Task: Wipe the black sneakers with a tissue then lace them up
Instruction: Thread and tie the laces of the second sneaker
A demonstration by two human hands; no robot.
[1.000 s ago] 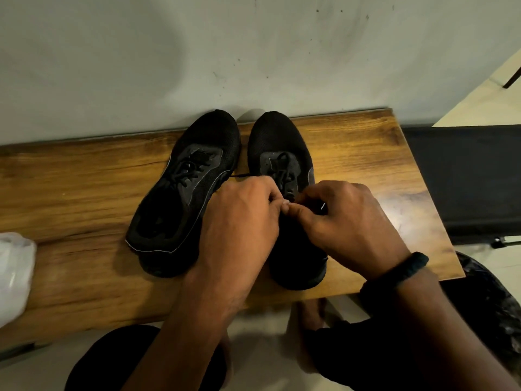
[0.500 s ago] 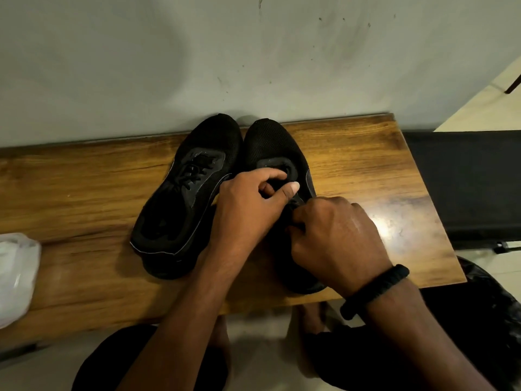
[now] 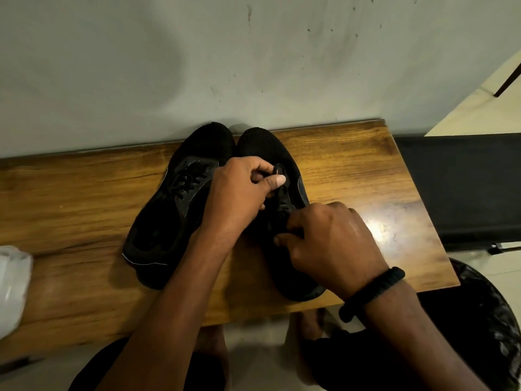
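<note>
Two black sneakers stand side by side on a wooden bench (image 3: 70, 198), toes to the wall. The left sneaker (image 3: 172, 210) is laced and untouched. Over the right sneaker (image 3: 265, 150) my left hand (image 3: 239, 193) pinches a black lace (image 3: 277, 170) between thumb and fingers near the upper eyelets. My right hand (image 3: 329, 244), with a black band on its wrist, curls its fingers on the lace at the shoe's tongue, nearer to me. Most of the right sneaker's middle is hidden by both hands.
A white crumpled tissue or bag (image 3: 12, 283) lies at the bench's left end. A grey wall (image 3: 253, 66) rises right behind the shoes. A black bench or seat (image 3: 465, 187) adjoins on the right, and a black bin bag (image 3: 485, 320) sits below it.
My left hand has moved up toward the toe, pulling the lace, while my right hand has slid down and back toward me. The right sneaker has shifted against the left one.
</note>
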